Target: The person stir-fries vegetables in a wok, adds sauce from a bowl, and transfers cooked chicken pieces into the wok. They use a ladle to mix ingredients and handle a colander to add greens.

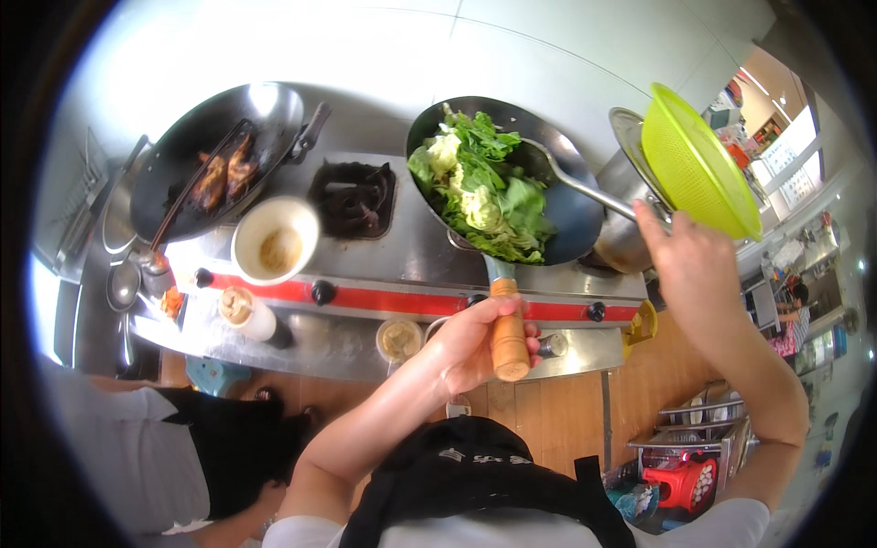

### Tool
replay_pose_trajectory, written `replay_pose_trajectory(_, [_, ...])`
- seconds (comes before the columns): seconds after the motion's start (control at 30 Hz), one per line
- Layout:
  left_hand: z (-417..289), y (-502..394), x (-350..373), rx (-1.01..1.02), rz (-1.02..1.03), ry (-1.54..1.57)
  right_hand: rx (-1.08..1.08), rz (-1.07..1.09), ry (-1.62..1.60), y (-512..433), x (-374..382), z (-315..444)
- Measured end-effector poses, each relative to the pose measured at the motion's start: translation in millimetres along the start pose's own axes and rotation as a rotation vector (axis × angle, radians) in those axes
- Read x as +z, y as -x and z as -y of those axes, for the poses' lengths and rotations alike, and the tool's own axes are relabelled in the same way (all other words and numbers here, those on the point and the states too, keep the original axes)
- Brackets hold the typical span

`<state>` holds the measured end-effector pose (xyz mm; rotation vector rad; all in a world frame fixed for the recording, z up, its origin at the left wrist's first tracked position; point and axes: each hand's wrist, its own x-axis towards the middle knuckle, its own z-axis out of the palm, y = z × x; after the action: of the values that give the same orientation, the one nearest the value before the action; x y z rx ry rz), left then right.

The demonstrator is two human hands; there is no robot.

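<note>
My left hand (473,342) is wrapped around the turned wooden handle (510,335) of a dark wok (579,222). The wok tilts over the stove, and leafy green vegetables (490,192) fill its left side. My right hand (692,264) grips the long metal shaft of a ladle or spatula (593,192), index finger stretched along it. The tool's head reaches into the wok beside the leaves, where its exact shape is hidden. Just past my right hand, a lime-green plastic colander (692,161) leans over a metal pot (623,236).
On the left, another wok (277,106) holds browned meat pieces (226,175) with long chopsticks across it. A cream bowl (275,240) sits near the bare burner (353,198). A squeeze bottle (246,315) and a small tub (399,340) line the front ledge. A co-worker (157,452) stands close on my left.
</note>
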<state>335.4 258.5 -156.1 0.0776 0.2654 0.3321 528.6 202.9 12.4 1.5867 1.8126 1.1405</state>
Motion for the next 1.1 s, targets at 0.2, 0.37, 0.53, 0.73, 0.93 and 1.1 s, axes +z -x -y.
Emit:
replay_pose_trajectory(0.2, [5.6, -2.5, 3.5, 0.037, -0.064, -0.025, -0.044, -0.042, 0.084, 12.1, -38.8, -3.3])
replay_pose_trajectory(0.37, [6.0, -0.8, 6.2, 0.044, -0.032, 0.013, -0.118, -0.056, 0.153, 14.3, -73.0, -4.1])
replay_pose_trajectory(0.53, [6.1, 0.7, 7.5, 0.045, -0.036, 0.037, -0.205, -0.004, 0.128, 15.7, -73.4, -1.0])
replay_pose_trajectory(0.73, [7.5, -1.1, 6.5, 0.060, -0.037, 0.044, -0.250, 0.010, 0.090, 15.6, -18.7, 31.0])
replay_pose_trajectory(0.93, [8.0, -3.5, 0.5, 0.061, -0.013, 0.034, 0.048, 0.200, -0.241, 31.6, 38.1, 48.3])
replay_pose_trajectory(1.1, [2.0, -1.8, 0.1, -0.013, -0.006, 0.053, 0.313, 0.259, -0.584, 56.5, 30.3, -2.4])
